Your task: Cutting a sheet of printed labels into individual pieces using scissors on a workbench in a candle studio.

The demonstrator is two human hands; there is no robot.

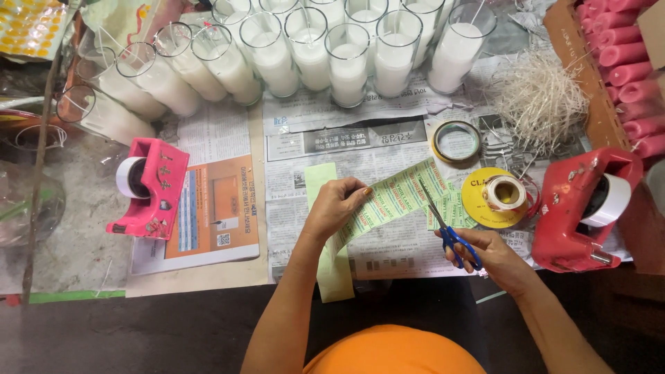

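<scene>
Head view. Left hand [337,206] pinching green label sheet [391,199], held just above newspaper [388,253]. Right hand [488,255] closed round blue-handled scissors [443,225], blades at sheet's edge. Risk, judged: skewed cut through a label if limp sheet sags; left fingertips near blade line. Around: cut labels and sticker roll [504,193] just beside blades; red tape dispenser [585,208] crowding right elbow room; pink dispenser [149,187], glass candles [346,66] well apart.
</scene>
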